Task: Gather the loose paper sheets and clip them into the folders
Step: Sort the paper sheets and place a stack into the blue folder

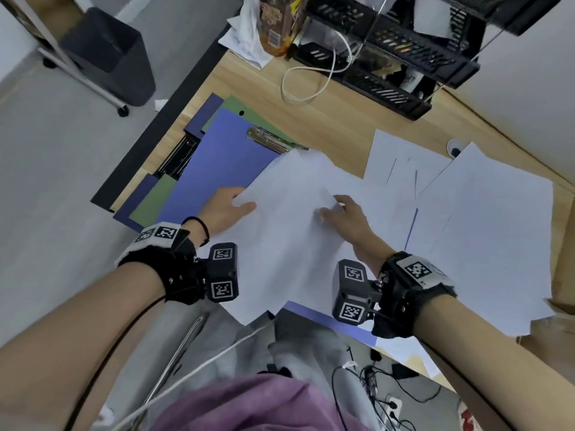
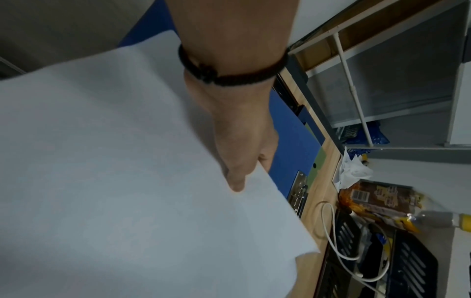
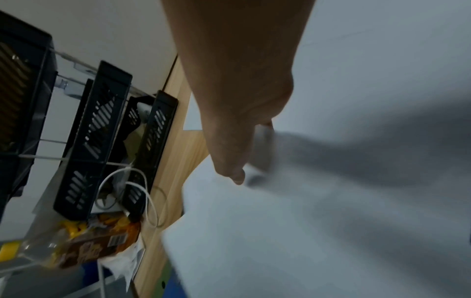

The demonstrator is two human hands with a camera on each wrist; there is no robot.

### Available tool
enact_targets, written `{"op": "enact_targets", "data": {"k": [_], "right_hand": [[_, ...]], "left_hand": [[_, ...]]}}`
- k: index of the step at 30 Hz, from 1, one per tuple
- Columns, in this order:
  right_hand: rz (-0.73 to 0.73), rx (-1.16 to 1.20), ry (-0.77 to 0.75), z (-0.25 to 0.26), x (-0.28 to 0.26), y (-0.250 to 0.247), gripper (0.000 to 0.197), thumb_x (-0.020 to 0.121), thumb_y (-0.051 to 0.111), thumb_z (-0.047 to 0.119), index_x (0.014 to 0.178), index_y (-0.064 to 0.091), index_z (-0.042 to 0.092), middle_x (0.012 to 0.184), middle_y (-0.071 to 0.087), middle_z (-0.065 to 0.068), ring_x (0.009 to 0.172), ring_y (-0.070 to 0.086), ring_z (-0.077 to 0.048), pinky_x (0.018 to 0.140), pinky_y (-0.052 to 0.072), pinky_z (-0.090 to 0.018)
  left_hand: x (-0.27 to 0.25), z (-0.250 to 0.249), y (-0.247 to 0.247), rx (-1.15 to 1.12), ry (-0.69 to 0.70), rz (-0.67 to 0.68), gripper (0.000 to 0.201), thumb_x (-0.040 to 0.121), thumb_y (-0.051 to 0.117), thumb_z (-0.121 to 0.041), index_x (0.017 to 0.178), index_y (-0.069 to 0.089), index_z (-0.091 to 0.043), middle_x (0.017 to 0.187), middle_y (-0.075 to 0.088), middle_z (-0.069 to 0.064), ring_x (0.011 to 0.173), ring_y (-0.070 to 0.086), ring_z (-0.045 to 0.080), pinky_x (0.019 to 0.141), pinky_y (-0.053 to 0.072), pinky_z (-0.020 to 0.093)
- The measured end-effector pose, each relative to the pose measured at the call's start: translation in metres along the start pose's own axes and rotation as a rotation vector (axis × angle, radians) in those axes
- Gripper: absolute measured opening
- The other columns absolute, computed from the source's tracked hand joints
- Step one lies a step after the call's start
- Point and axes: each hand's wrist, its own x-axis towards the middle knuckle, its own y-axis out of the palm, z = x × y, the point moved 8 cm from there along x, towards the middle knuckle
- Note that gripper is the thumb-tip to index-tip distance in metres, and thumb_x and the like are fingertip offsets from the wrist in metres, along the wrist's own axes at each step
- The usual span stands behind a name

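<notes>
Both hands hold one white paper sheet (image 1: 289,219) over the wooden desk. My left hand (image 1: 230,206) pinches its left edge, thumb on top and fingers underneath; the left wrist view shows the same sheet (image 2: 127,181) under the thumb of that left hand (image 2: 244,161). My right hand (image 1: 342,213) grips the sheet's right part, bunching the paper (image 3: 305,201) between thumb and fingers of that hand (image 3: 244,157). A blue clipboard folder (image 1: 217,157) with a metal clip (image 1: 270,140) lies just beyond the sheet, on top of green and dark blue folders (image 1: 149,197).
More loose white sheets (image 1: 466,213) cover the desk's right side, one over another blue folder (image 1: 323,318) at the near edge. A black tray rack (image 1: 389,48), a white cable (image 1: 311,76), a snack bag (image 1: 280,23) and crumpled tissue stand at the back. A dark bin (image 1: 109,54) stands on the floor left.
</notes>
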Motion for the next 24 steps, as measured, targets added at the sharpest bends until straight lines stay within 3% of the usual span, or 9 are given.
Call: {"op": "enact_targets", "data": {"k": [3, 7, 11, 13, 16, 19, 21, 23, 24], "right_hand": [[-0.036, 0.069, 0.108, -0.028, 0.001, -0.020, 0.047, 0.088, 0.069, 0.026, 0.125, 0.044, 0.011, 0.107, 0.058, -0.006, 0.077, 0.059, -0.015, 0.061, 0.044, -0.024], [0.065, 0.305, 0.303, -0.069, -0.003, -0.020, 0.050, 0.091, 0.067, 0.027, 0.133, 0.045, 0.009, 0.104, 0.063, -0.006, 0.080, 0.061, -0.018, 0.072, 0.050, -0.029], [0.146, 0.340, 0.265, -0.062, -0.004, -0.008, 0.018, 0.092, 0.065, 0.025, 0.098, 0.051, 0.015, 0.084, 0.057, -0.002, 0.074, 0.058, -0.017, 0.078, 0.048, -0.030], [0.198, 0.319, 0.236, -0.054, -0.005, 0.002, 0.018, 0.092, 0.066, 0.025, 0.094, 0.052, 0.014, 0.084, 0.062, -0.003, 0.077, 0.063, -0.019, 0.078, 0.052, -0.030], [0.255, 0.310, 0.200, -0.046, -0.008, 0.013, 0.021, 0.092, 0.065, 0.024, 0.107, 0.059, 0.011, 0.090, 0.068, -0.004, 0.078, 0.067, -0.017, 0.067, 0.055, -0.026], [0.205, 0.348, 0.204, -0.046, -0.005, 0.007, 0.021, 0.091, 0.067, 0.019, 0.108, 0.057, 0.012, 0.098, 0.069, -0.007, 0.082, 0.068, -0.019, 0.073, 0.056, -0.029], [0.144, 0.357, 0.211, -0.047, -0.002, -0.001, 0.018, 0.089, 0.068, 0.012, 0.095, 0.051, 0.016, 0.089, 0.064, -0.006, 0.072, 0.065, -0.019, 0.067, 0.056, -0.026], [0.125, 0.354, 0.207, -0.047, 0.002, -0.007, 0.021, 0.089, 0.066, 0.007, 0.086, 0.048, 0.017, 0.077, 0.056, -0.003, 0.060, 0.059, -0.015, 0.059, 0.055, -0.022], [0.133, 0.354, 0.201, -0.046, 0.003, -0.008, 0.021, 0.089, 0.065, 0.005, 0.083, 0.049, 0.017, 0.074, 0.054, -0.002, 0.056, 0.058, -0.014, 0.058, 0.055, -0.022]], "left_hand": [[-0.003, -0.010, -0.009, -0.132, 0.037, -0.090, 0.020, 0.094, 0.058, -0.030, 0.112, 0.061, -0.022, 0.105, 0.064, -0.010, 0.096, 0.061, 0.013, 0.081, 0.050, 0.028], [-0.005, -0.007, -0.005, -0.201, 0.033, -0.138, 0.030, 0.095, 0.056, -0.032, 0.124, 0.052, -0.024, 0.116, 0.050, -0.015, 0.107, 0.045, 0.002, 0.088, 0.035, 0.020], [-0.003, 0.014, 0.018, -0.197, -0.066, 0.009, 0.055, 0.087, 0.056, -0.055, 0.131, 0.054, -0.022, 0.128, 0.056, -0.012, 0.119, 0.051, 0.010, 0.102, 0.039, 0.030], [-0.002, 0.016, 0.026, -0.273, -0.104, 0.041, 0.048, 0.088, 0.056, -0.053, 0.125, 0.057, -0.023, 0.120, 0.060, -0.014, 0.113, 0.054, 0.008, 0.092, 0.041, 0.022], [0.001, 0.005, 0.028, -0.290, -0.095, 0.047, 0.032, 0.091, 0.059, -0.042, 0.117, 0.060, -0.024, 0.109, 0.063, -0.016, 0.102, 0.058, 0.005, 0.080, 0.043, 0.018], [0.009, -0.004, 0.014, -0.319, -0.047, -0.065, 0.027, 0.092, 0.062, -0.017, 0.119, 0.059, -0.014, 0.109, 0.063, -0.008, 0.091, 0.060, 0.001, 0.065, 0.047, 0.006], [0.011, -0.007, 0.004, -0.311, -0.014, -0.178, 0.024, 0.090, 0.063, -0.007, 0.113, 0.061, -0.007, 0.105, 0.064, -0.001, 0.084, 0.061, 0.003, 0.058, 0.045, 0.002], [0.010, -0.007, -0.001, -0.260, -0.012, -0.256, 0.005, 0.089, 0.064, -0.007, 0.085, 0.062, -0.009, 0.080, 0.064, -0.004, 0.068, 0.058, -0.004, 0.051, 0.039, 0.001], [0.011, -0.003, -0.003, -0.213, -0.024, -0.287, 0.021, 0.089, 0.064, -0.010, 0.071, 0.055, -0.015, 0.065, 0.058, -0.011, 0.057, 0.052, -0.007, 0.049, 0.037, 0.003]]}}
